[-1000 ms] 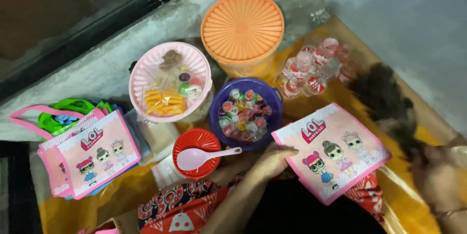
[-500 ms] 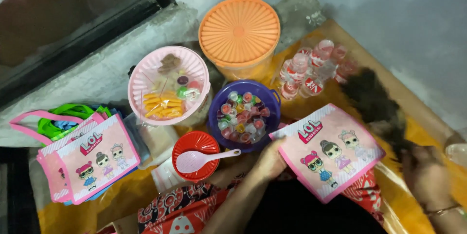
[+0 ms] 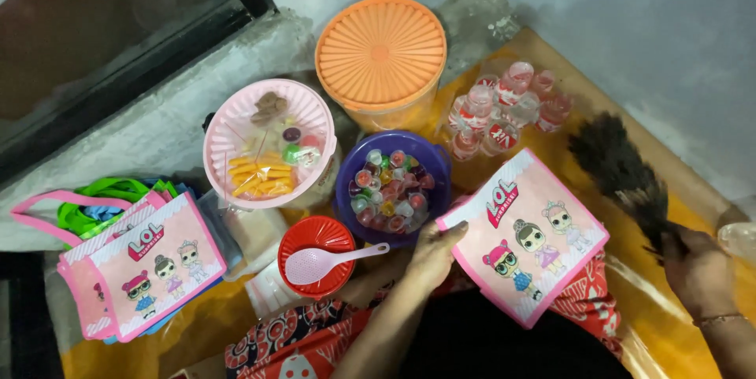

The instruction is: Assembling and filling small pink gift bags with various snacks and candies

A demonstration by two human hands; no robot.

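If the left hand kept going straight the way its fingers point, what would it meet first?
The left hand, gripping the pink cartoon bag at its corner, points up-frame. It would probably first reach the purple bowl of jelly cups, though depth is unclear from above.

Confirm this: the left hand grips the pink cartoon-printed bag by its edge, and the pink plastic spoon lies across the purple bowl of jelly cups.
Not quite. In the head view the pink plastic spoon lies across the red round lid, not the purple bowl of jelly cups. The left hand does grip the pink cartoon-printed bag by its edge.
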